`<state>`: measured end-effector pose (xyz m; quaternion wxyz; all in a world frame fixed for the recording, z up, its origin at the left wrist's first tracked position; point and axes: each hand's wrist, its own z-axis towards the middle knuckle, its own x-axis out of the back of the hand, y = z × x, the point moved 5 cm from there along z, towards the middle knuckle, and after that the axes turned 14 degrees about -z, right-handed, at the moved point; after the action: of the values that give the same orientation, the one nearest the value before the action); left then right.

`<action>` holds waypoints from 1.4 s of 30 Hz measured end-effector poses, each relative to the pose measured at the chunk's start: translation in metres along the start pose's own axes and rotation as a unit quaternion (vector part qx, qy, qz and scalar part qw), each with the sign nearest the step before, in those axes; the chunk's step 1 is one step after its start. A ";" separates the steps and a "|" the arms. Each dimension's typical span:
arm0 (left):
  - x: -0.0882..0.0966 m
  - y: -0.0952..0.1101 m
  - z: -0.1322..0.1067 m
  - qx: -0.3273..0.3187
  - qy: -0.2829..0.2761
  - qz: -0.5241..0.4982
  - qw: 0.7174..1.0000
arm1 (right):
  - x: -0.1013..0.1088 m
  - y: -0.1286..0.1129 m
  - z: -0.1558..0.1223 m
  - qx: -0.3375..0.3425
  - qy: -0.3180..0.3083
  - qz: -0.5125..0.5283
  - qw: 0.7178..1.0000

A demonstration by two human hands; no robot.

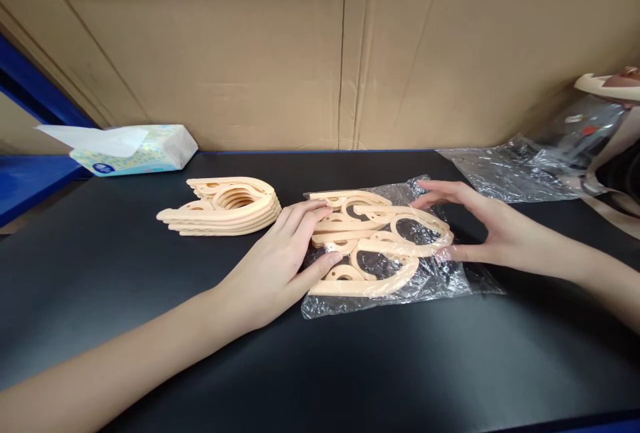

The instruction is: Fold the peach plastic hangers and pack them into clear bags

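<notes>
A clear plastic bag (430,289) lies flat with several beige folding hangers (395,249) inside, overlapping at different angles. My left hand (280,263) rests on the bag's left end, its fingers stretched out and the thumb apart, touching the film over the hangers. At the right end, my right hand (483,226) is spread, thumb and fingers wide apart on either side of the hangers' curved ends. Its thumb tip touches the bag, while contact of the fingertips is hard to tell. Left of the bag sits a neat stack of matching beige hangers (225,209).
A tissue pack (150,146) with a tissue sticking out stands at the back left of the black table (320,366). Crumpled clear plastic (515,169) lies at the back right beside other items. A cardboard wall (240,53) closes off the back.
</notes>
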<state>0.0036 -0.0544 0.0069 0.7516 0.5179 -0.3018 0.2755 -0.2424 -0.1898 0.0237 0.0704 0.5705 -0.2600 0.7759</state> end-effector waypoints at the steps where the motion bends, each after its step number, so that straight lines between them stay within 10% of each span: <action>1: 0.000 0.000 0.000 0.003 -0.001 0.000 1.000 | 0.002 0.003 -0.001 -0.010 -0.007 -0.001 1.000; 42: 0.003 0.006 0.003 -0.039 -0.007 0.020 0.999 | -0.015 -0.016 0.011 -0.015 0.061 0.116 0.991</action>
<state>0.0008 -0.0552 0.0139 0.7635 0.4841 -0.3280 0.2742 -0.2214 -0.1791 0.0175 0.0041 0.4873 -0.3311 0.8080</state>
